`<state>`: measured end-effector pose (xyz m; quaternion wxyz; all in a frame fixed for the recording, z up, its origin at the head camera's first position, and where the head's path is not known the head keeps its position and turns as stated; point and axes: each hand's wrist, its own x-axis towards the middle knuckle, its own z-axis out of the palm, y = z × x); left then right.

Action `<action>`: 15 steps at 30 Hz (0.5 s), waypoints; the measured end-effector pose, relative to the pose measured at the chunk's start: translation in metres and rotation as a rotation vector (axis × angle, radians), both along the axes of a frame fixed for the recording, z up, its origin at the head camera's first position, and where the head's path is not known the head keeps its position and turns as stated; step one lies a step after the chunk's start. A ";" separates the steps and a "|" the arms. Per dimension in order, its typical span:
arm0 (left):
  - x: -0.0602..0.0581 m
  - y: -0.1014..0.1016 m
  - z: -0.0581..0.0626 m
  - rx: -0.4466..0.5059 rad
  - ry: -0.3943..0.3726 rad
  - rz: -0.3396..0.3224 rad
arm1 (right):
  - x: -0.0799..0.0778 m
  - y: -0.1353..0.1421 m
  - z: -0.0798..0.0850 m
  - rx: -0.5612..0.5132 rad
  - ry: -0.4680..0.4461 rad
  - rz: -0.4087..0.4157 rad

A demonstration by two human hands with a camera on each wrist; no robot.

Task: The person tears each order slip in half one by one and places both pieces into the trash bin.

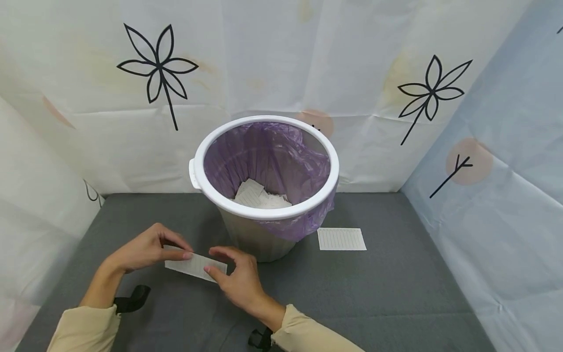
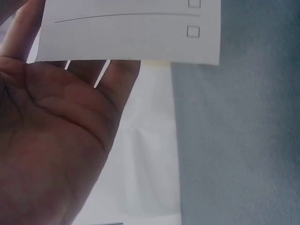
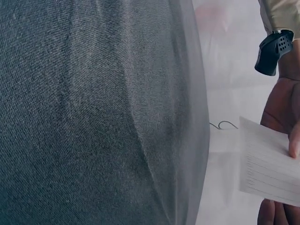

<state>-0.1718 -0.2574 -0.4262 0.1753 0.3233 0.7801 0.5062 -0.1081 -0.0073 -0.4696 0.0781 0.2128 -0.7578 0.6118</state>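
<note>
My left hand point(image 1: 147, 249) pinches a small sheet of lined white paper point(image 1: 186, 266) near its upper edge, in front of the bin. Small printed boxes show on this paper point(image 2: 136, 37) in the left wrist view, with the left palm point(image 2: 56, 131) below and fingers behind it. At the sheet's right end is my right hand point(image 1: 244, 281), thumb and forefinger spaced apart around that end. Its thumb overlaps the paper; a firm hold is not visible. The right wrist view shows the left hand's thumb point(image 3: 295, 143) on the sheet, but not the right hand.
A round bin with a white rim point(image 1: 264, 213) and a purple liner point(image 1: 308, 161) stands behind the hands. Paper pieces point(image 1: 257, 195) lie inside it. Another lined sheet point(image 1: 342, 239) lies right of the bin on the grey cloth surface point(image 1: 387, 293). Patterned fabric walls point(image 1: 272, 58) enclose the surface.
</note>
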 end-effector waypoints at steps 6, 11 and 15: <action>0.002 0.017 0.007 0.102 0.041 -0.057 | 0.000 0.006 0.006 -0.026 0.020 -0.054; 0.005 0.030 0.015 0.154 0.091 -0.066 | 0.001 0.016 0.019 -0.062 0.061 -0.054; 0.009 0.041 0.024 0.179 0.134 -0.052 | 0.005 0.026 0.033 -0.088 0.117 -0.044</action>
